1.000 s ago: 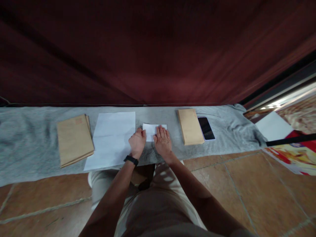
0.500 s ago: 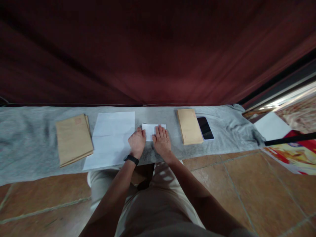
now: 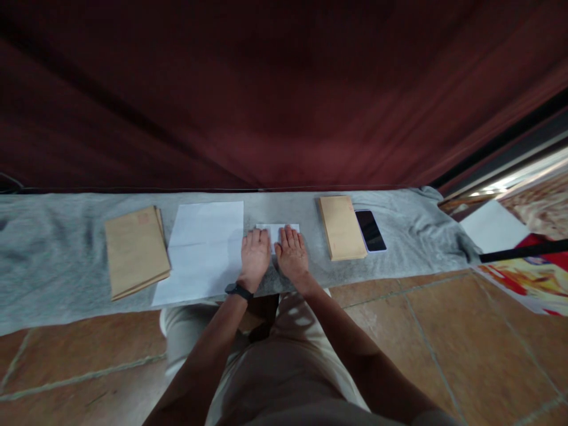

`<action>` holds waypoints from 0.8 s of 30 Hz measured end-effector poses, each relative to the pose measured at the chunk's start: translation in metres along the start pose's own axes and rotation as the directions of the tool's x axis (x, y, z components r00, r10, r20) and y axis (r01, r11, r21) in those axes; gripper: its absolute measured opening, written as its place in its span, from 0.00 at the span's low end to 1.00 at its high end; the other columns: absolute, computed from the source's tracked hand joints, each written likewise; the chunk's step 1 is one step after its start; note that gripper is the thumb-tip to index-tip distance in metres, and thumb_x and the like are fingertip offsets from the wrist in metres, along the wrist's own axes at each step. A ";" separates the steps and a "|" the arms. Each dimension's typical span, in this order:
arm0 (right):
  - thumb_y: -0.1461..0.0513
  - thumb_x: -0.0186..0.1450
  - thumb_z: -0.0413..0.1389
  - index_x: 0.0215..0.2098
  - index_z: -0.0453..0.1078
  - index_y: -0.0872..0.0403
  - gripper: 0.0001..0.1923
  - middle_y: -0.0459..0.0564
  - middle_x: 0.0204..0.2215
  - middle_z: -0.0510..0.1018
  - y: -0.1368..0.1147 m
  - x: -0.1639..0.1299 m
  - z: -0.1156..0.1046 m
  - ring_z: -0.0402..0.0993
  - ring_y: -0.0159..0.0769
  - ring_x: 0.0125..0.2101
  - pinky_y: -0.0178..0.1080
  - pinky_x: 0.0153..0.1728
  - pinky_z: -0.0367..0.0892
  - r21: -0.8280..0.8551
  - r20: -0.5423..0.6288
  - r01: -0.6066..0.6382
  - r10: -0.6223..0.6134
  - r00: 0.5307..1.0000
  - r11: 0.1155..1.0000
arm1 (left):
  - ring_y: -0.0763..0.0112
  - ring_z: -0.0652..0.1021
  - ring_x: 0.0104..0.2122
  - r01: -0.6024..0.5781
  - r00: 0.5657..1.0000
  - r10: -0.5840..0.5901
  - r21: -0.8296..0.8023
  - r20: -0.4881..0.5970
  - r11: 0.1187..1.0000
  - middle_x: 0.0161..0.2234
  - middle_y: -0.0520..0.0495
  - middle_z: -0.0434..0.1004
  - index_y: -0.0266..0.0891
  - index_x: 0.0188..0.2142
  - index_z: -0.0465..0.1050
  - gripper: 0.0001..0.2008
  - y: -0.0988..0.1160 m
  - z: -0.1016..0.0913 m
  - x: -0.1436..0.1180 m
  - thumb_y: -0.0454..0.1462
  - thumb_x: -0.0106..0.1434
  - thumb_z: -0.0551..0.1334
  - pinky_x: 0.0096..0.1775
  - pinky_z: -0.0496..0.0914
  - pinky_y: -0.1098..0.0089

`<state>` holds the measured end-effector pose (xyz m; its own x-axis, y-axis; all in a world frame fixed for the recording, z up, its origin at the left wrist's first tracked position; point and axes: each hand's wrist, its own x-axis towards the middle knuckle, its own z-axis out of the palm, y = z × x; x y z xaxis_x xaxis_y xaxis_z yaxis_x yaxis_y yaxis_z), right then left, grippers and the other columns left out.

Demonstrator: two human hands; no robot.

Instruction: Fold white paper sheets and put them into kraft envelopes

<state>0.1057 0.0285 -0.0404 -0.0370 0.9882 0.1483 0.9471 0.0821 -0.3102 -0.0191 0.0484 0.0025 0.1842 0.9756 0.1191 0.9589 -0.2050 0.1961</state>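
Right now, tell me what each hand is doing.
Left hand: open, flat, palm down on the folded white paper.
Right hand: open, flat, pressing the same paper; no grip on anything.

paper sheet point(image 3: 202, 245) left of folded paper point(image 3: 277, 229), phone point(image 3: 370, 230) right

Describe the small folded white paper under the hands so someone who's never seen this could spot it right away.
Find the grey cloth stretched along the floor below the dark red curtain. Near its middle, the left hand and right hand lie flat, side by side, on the small folded paper. It is white like the large sheet to its left but far smaller, and the envelope stacks are tan.
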 end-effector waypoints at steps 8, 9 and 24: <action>0.62 0.71 0.48 0.74 0.46 0.61 0.35 0.63 0.73 0.48 0.008 -0.007 0.005 0.43 0.50 0.72 0.56 0.71 0.44 -0.012 0.029 0.085 -0.085 0.996 0.996 | 0.64 0.53 0.72 -0.352 0.929 0.368 -0.229 0.031 0.908 0.73 0.39 0.50 0.33 0.72 0.48 0.30 0.008 0.025 -0.018 0.45 0.76 0.43 0.69 0.51 0.57; 0.62 0.71 0.48 0.74 0.45 0.61 0.35 0.63 0.73 0.48 0.007 -0.007 0.004 0.43 0.50 0.72 0.56 0.71 0.44 -0.017 0.030 0.081 -0.080 0.996 0.997 | 0.63 0.52 0.72 -0.360 0.926 0.376 -0.217 0.033 0.907 0.73 0.38 0.49 0.32 0.72 0.46 0.31 0.006 0.026 -0.020 0.46 0.75 0.43 0.70 0.51 0.56; 0.58 0.77 0.41 0.72 0.53 0.59 0.28 0.60 0.71 0.55 0.030 -0.004 -0.012 0.51 0.48 0.70 0.56 0.68 0.48 0.000 -0.023 0.050 -0.050 0.998 0.999 | 0.53 0.51 0.72 -0.331 0.940 0.334 -0.055 0.069 0.942 0.72 0.31 0.50 0.28 0.71 0.51 0.39 -0.003 0.023 -0.045 0.54 0.71 0.51 0.70 0.50 0.50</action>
<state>0.1379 0.0255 -0.0387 -0.0771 0.9796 0.1857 0.9441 0.1316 -0.3022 -0.0255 0.0067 -0.0265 0.5083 0.8541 0.1105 0.8305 -0.5201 0.1993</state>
